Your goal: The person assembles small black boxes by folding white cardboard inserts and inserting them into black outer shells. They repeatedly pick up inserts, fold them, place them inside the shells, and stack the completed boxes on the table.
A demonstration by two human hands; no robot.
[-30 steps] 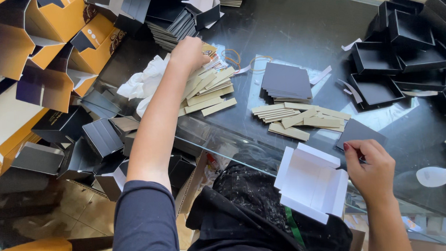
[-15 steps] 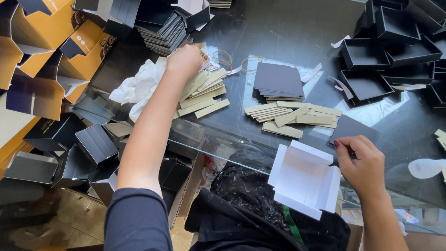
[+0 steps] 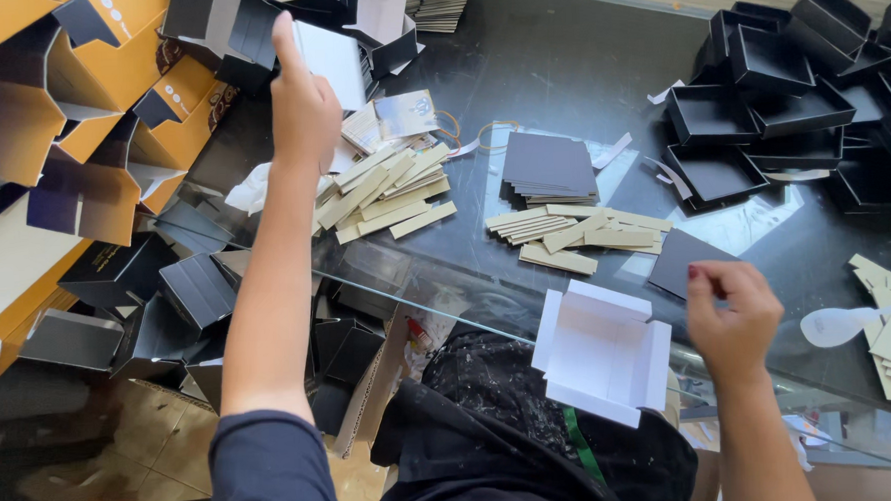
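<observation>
Head view, box assembly, gathering step: left hand (image 3: pixel 304 111) half-closed, reaching among folded boxes (image 3: pixel 326 45) beyond tan strips (image 3: pixel 383 198); right hand (image 3: pixel 734 313) pinching dark card (image 3: pixel 688 260) beside white tray (image 3: pixel 602 354) at table (image 3: pixel 558 65) edge; judged next: seat card.

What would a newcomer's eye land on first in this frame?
Probably the left hand, raised over the far left of the glass table among orange and black folded boxes, just past a heap of tan card strips. Next, the open white box tray at the near edge, with the right hand pinching a dark grey card. Black trays pile up at far right.
</observation>
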